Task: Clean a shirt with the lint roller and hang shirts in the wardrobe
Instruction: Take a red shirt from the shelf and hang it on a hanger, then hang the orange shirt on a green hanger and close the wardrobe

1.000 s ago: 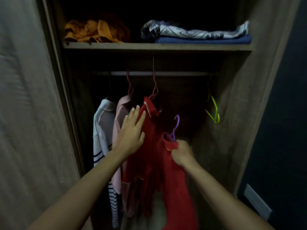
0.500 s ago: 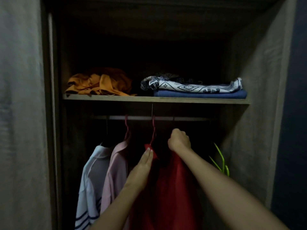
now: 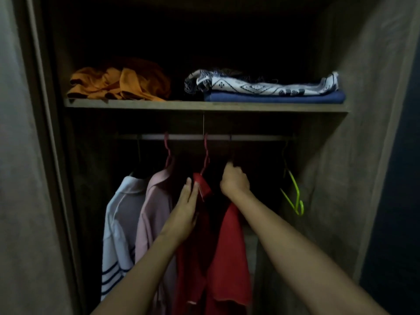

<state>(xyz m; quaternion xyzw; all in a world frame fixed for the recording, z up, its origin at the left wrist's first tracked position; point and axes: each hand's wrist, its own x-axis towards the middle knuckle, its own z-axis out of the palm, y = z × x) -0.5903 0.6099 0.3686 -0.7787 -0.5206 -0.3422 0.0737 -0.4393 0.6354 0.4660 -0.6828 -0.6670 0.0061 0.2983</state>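
Observation:
Inside the dark wardrobe a rail runs under the shelf. My right hand is closed around the top of a hanger that carries a red shirt; its hook reaches up to the rail in deep shadow. My left hand lies flat, fingers straight, against another red shirt hanging on a pink hanger. Left of it hang a pink shirt and a white shirt with dark stripes. No lint roller is in sight.
An empty green hanger hangs at the right end of the rail. The shelf holds a crumpled orange garment and a patterned cloth on a folded blue one. Wardrobe walls close in on both sides.
My right hand has lifted the red shirt and its purple hanger from waist height up to the rail. My left hand slid from the pink shirt onto the hanging red shirt.

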